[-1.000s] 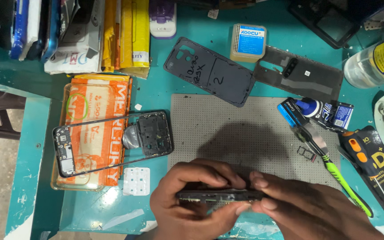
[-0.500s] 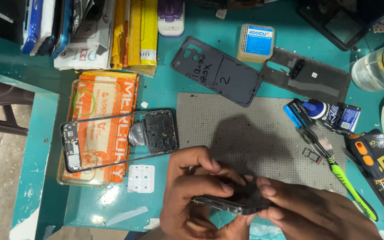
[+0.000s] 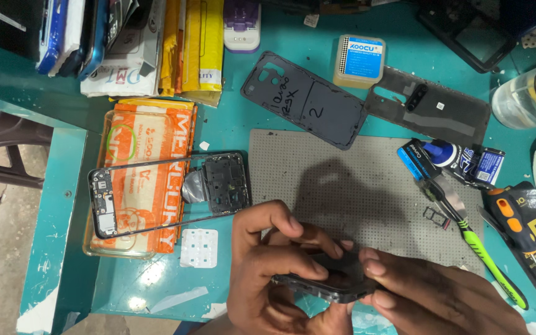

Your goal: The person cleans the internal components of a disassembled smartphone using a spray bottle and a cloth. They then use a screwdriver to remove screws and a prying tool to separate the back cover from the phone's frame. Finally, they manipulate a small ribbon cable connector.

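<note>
My left hand (image 3: 274,273) and my right hand (image 3: 442,298) both grip a dark phone body (image 3: 336,282), held edge-on near the front edge of the teal table (image 3: 231,130). Fingers of each hand curl over its ends, hiding most of it. Just behind lies a grey perforated work mat (image 3: 355,180). Left of my left hand a bare black phone frame (image 3: 169,192) rests across an orange package (image 3: 144,174).
Two dark back covers (image 3: 302,99) (image 3: 435,111) lie behind the mat. A green-handled tool (image 3: 485,254), a glue tube (image 3: 448,155) and a SIM tray (image 3: 437,217) sit to the right. A clear bottle (image 3: 528,93) stands far right. Boxes and envelopes (image 3: 156,43) are stacked at the back left.
Both hands have shifted slightly right and nearer, turning the phone body; the left fingers now arch higher over its end. The view has drifted a little.
</note>
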